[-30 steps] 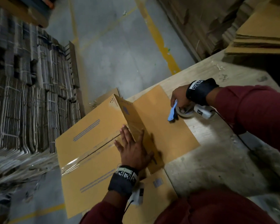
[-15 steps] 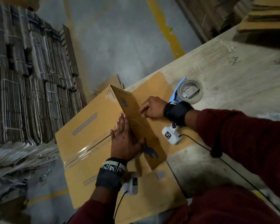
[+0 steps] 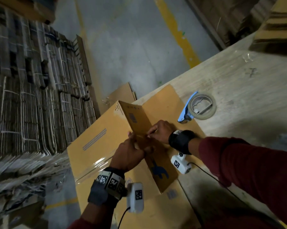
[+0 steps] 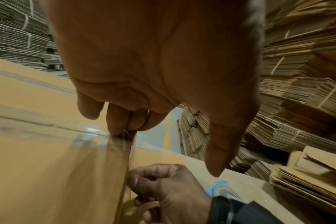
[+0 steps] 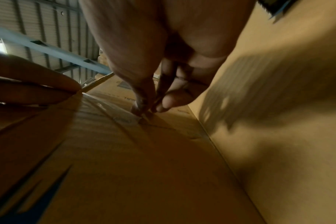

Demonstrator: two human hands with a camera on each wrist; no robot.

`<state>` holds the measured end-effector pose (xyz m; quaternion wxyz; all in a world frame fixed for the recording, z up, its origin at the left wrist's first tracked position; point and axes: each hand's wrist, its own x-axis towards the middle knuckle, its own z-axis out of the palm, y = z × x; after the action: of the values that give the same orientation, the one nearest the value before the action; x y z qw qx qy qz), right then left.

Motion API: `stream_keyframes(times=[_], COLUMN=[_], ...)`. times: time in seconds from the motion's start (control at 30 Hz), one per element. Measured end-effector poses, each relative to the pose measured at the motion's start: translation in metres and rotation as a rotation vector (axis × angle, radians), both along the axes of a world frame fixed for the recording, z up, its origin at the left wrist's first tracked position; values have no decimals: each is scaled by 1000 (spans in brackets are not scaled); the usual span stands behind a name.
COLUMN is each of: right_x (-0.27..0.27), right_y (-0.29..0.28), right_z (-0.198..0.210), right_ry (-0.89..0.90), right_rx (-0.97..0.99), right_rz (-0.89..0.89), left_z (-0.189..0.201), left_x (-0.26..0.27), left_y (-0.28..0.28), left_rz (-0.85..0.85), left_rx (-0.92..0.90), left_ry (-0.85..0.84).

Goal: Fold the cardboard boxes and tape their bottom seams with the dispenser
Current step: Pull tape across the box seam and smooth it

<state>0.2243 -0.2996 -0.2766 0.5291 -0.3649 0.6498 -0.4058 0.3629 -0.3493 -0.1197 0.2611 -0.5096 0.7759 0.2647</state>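
Cardboard box [image 3: 96,146] is seen from the head camera lying at the edge of a wooden table [image 3: 238,76], its taped bottom seam turned upward and one side panel standing beside the hands. The left hand [image 3: 128,156] is pressed against the box corner where the clear tape [image 3: 91,164] ends, while the right hand [image 3: 161,131] is held against the side panel with thumb and forefinger pinched together. The blue tape dispenser [image 3: 198,107] is left lying on the table, apart from both hands. From the left wrist, straight fingertips [image 4: 115,128] are seen pressing the tape over the box edge. From the right wrist, the tape end is seen nipped between fingertips [image 5: 142,109] against the panel, though blur hides finer detail.
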Motion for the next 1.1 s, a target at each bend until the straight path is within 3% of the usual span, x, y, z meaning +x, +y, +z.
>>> stream_keyframes(times=[0.1, 0.47, 0.67, 0.8, 0.87, 1.1], right_x=[2, -1, -30, -22, -15, -4], right_y=[-1, -10, -2, 9, 14, 10], right_z=[0, 15, 11, 10, 10, 14], right_ry=[-23, 73, 17, -442, -582, -618], right_rx=[12, 65, 148, 359, 434, 505], right_rz=[22, 402, 226, 56, 22, -23], left_z=[8, 24, 23, 23, 23, 15], left_x=[-4, -15, -11, -7, -5, 5], left_y=[3, 14, 14, 14, 13, 7], left_rz=[34, 34, 22, 25, 23, -40], left_rx=[7, -3, -16, -10, -2, 9], left_ry=[51, 8, -6, -14, -28, -9])
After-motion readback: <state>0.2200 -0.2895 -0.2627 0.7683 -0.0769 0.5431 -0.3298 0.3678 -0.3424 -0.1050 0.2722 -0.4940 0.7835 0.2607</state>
